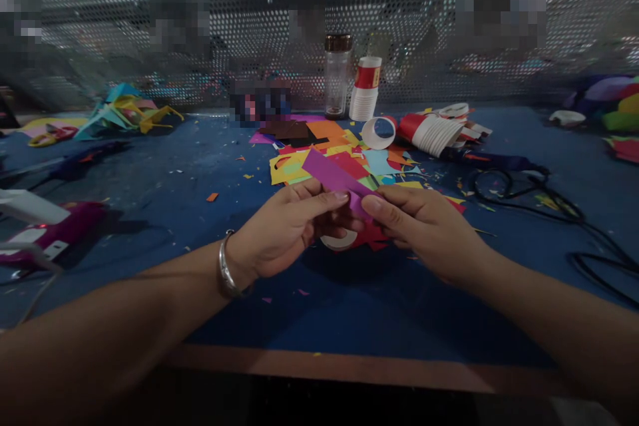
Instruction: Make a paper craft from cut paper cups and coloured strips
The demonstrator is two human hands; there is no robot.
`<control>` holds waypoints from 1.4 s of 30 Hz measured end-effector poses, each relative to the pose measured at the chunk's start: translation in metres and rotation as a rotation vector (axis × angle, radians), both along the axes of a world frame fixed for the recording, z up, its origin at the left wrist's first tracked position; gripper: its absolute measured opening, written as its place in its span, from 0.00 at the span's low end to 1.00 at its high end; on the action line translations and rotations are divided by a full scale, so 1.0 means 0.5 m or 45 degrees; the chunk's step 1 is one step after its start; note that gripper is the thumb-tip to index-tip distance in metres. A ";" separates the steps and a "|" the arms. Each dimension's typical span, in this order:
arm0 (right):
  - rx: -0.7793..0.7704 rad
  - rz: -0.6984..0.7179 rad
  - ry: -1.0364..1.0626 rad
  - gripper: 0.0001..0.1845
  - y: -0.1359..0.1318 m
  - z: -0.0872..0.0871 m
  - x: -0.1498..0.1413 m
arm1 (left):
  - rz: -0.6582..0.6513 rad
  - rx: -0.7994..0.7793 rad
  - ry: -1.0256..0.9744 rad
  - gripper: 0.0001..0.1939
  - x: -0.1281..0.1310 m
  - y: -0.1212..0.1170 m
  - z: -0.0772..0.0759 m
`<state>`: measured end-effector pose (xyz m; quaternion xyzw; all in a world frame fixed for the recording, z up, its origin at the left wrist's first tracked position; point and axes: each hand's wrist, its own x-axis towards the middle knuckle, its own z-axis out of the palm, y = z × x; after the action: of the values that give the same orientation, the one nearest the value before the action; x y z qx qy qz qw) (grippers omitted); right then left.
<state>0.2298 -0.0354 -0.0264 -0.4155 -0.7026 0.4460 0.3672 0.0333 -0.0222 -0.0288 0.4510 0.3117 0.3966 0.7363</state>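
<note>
Between my two hands is a strip of purple paper, tilted, with a folded or second piece hanging below it. My left hand, with a silver bangle at the wrist, pinches the paper between thumb and fingers. On the other side my right hand grips its lower right end, thumb on top. Beneath the hands lies a round white and red paper piece, partly hidden. Just beyond them spreads a pile of coloured paper scraps in yellow, red, orange and light blue.
A clear bottle and stacked paper cups stand at the back before a perforated metal screen. More cups lie on their side. A glue gun trails its black cable rightward. At left are a purple power device and paper shapes.
</note>
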 end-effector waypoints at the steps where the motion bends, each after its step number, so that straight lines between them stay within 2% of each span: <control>1: -0.032 0.011 0.034 0.27 0.000 -0.001 0.000 | -0.022 -0.016 -0.014 0.06 -0.001 0.001 0.000; 8: -0.155 0.043 0.148 0.23 -0.004 -0.003 -0.005 | -0.174 -0.038 -0.011 0.06 -0.006 0.011 0.011; 13: -0.224 0.048 0.204 0.22 -0.002 -0.006 -0.008 | -0.118 -0.051 0.042 0.07 -0.001 0.016 0.011; 18: -0.284 0.010 0.255 0.22 -0.001 -0.010 -0.011 | -0.097 -0.155 0.009 0.06 -0.002 0.019 0.007; 23: -0.330 -0.077 0.278 0.27 0.000 -0.014 -0.014 | -0.064 -0.205 -0.006 0.08 -0.006 0.021 0.006; 26: -0.331 -0.095 0.271 0.30 0.000 -0.014 -0.015 | -0.030 -0.195 -0.019 0.09 -0.004 0.020 0.009; 30: -0.243 -0.064 0.165 0.30 0.002 -0.014 -0.012 | -0.028 -0.178 0.004 0.06 0.001 0.012 0.013; 35: -0.169 -0.041 0.094 0.28 0.002 -0.016 -0.008 | -0.009 -0.055 0.066 0.06 0.003 0.002 0.011; 42: -0.216 0.004 0.053 0.24 -0.004 -0.009 -0.006 | 0.029 0.018 0.112 0.09 0.006 -0.004 0.009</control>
<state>0.2268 -0.0373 -0.0311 -0.4347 -0.6552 0.5132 0.3442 0.0366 -0.0241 -0.0241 0.4697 0.3459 0.3869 0.7142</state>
